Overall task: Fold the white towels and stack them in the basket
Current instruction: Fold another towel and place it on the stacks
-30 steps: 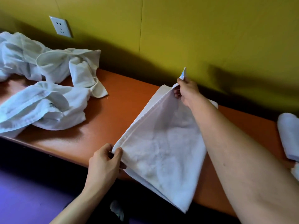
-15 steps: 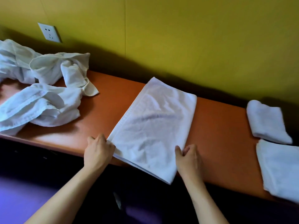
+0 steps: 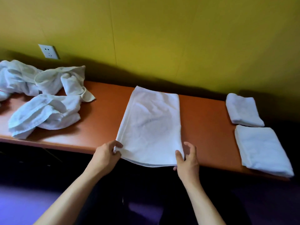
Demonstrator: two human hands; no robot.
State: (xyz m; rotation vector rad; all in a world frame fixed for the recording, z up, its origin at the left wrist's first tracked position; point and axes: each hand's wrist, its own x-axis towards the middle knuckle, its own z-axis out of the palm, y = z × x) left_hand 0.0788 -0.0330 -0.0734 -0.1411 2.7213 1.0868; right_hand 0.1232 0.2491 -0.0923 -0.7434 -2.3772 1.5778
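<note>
A white towel (image 3: 151, 125), folded into a long rectangle, lies flat on the orange table (image 3: 204, 127), its near edge hanging slightly over the front. My left hand (image 3: 107, 154) pinches the towel's near left corner. My right hand (image 3: 186, 159) grips the near right corner, thumb on top. Two folded white towels lie at the right: a small one (image 3: 243, 111) at the back and a larger one (image 3: 263, 150) in front of it. A heap of crumpled white towels (image 3: 43, 96) covers the table's left end. No basket is in view.
A yellow wall with a white socket (image 3: 48, 51) runs behind the table. Below the table's front edge the space is dark, with a purple floor (image 3: 19, 207). Bare orange surface shows between the middle towel and the piles on either side.
My right hand came back from the far corner to the near right corner, and the towel went from held up to lying flat. The towel now sits squarer to the table edge.
</note>
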